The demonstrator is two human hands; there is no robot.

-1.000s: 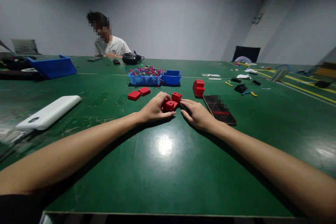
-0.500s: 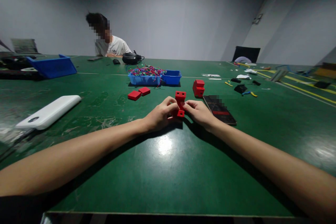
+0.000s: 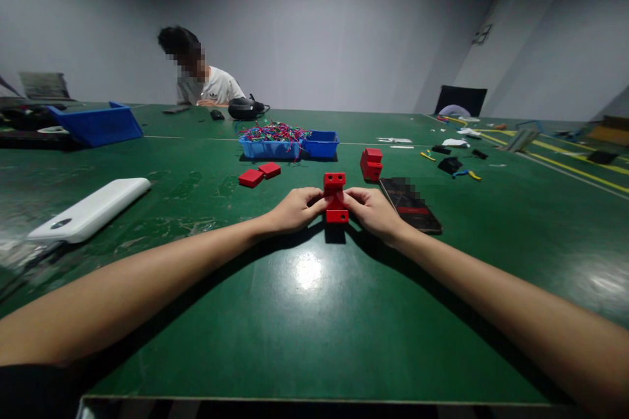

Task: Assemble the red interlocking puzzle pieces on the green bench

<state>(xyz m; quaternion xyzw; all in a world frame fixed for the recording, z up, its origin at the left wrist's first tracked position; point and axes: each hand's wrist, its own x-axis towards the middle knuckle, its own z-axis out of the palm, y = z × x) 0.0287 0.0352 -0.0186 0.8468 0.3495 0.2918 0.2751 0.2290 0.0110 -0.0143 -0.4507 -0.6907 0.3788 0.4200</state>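
A red block with small dark holes and a notched middle is held between both hands, just above the table. My left hand pinches its left side, thumb toward me. From the right, my right hand grips the opposite side with thumb and fingers. The fingertips behind the block are hidden. Past the right hand stands another red notched block. Two flat red pieces lie to the far left of the hands. A dark phone rests beside my right hand.
A light blue bin full of coloured wires adjoins a darker blue bin. A white power bank with a cable lies left. Yellow-blue pliers and scraps lie right. Across the green table sits a person.
My left hand has shifted its grip from curled fingers around the lower part to a pinch on the block's left side. The block now faces me more squarely, its lower part uncovered.
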